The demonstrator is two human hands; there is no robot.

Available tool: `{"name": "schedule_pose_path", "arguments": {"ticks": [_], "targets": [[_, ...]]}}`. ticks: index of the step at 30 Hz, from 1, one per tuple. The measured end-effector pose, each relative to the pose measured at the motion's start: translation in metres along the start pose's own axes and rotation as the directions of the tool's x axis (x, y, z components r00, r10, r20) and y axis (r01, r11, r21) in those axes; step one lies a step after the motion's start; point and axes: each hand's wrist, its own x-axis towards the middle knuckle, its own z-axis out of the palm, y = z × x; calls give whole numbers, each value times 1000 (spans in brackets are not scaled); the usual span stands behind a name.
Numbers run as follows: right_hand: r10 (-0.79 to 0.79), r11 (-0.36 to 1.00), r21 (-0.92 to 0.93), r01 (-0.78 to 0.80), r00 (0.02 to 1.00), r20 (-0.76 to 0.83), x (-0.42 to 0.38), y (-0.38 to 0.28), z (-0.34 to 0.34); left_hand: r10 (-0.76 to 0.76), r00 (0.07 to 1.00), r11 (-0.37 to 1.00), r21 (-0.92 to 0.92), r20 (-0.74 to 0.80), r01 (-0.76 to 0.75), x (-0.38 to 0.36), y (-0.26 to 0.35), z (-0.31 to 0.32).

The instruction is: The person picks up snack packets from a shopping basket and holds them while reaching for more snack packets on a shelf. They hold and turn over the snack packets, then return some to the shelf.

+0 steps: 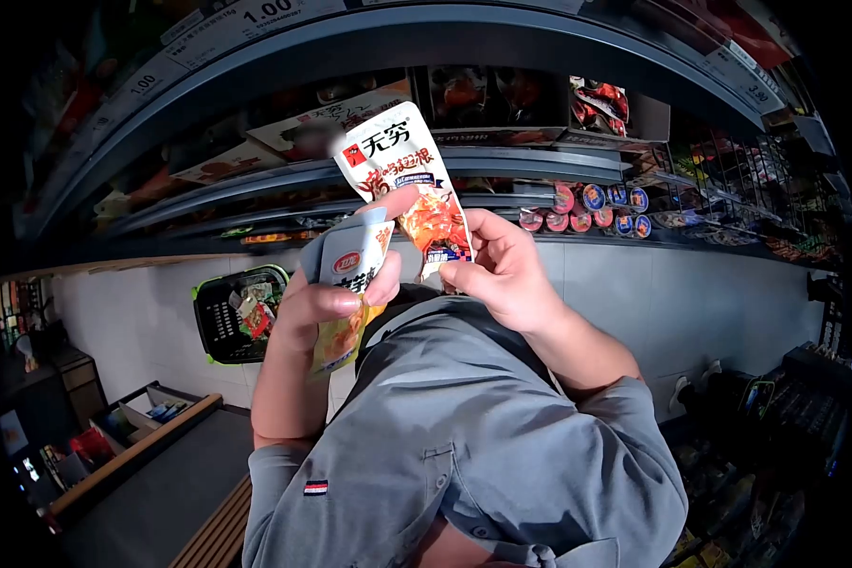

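My left hand [317, 303] is closed around a snack packet [358, 248] with a red oval logo, a pale upper part and a yellow lower part. Its fingers cover part of the printing. The thumb and fingers of my right hand [506, 275] pinch the lower right edge of a larger white snack packet [417, 189], which has big black characters and a picture of reddish food. This white packet tilts upright in front of the shelves, and one finger of my left hand lies across its lower left side.
Store shelves [502, 151] with boxed snack packets and price labels curve across the top. Round colourful tubs [592, 197] stand lower right. A black basket with a green rim [199, 317] holding packets rests on the floor at left. Shoes [680, 393] show at right.
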Motion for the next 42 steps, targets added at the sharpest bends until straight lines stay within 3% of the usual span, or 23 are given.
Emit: {"name": "schedule_pose_path", "arguments": {"ticks": [8,20,22,34,42], "targets": [[-41,999,27,42,999,-33,-11,-13,-38,-18,998,1000,8,60,17,37,-13,16],[28,992,120,-26,999,-14,-20,9,-52,-187,982,982,42,8,187,35,-23,5],[52,994,95,-53,998,20,-20,12,-54,-243,966,964,89,-83,250,32,-25,4],[82,997,9,-83,993,79,-9,23,-54,-207,973,968,123,-102,219,23,-24,-1],[-2,997,82,2,1000,9,-8,18,-43,-138,981,990,-7,-135,139,24,-21,8]]}}
